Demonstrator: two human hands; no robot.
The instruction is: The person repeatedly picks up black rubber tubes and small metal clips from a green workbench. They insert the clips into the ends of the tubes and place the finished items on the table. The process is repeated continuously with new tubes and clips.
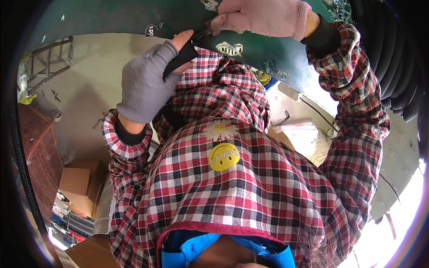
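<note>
My left hand (149,82), in a grey glove with bare fingertips, is closed around a flat black piece (182,58) at the near edge of the green table (107,18). Its thumb and fingers press on either side of the piece. A thin dark part (201,36) juts from the piece toward my other hand. Over the tabletop, my right hand (268,18) wears a pink glove, its fingers pinched together close to that dark part. Whatever sits between those fingertips is too small to make out.
Black ribbed hoses (389,58) hang at the right beside my forearm. Torn labels (229,48) stick to the tabletop. On the floor are a cardboard box (80,183) and a metal frame (51,60) at the left, and clear plastic bags (304,136) at the right.
</note>
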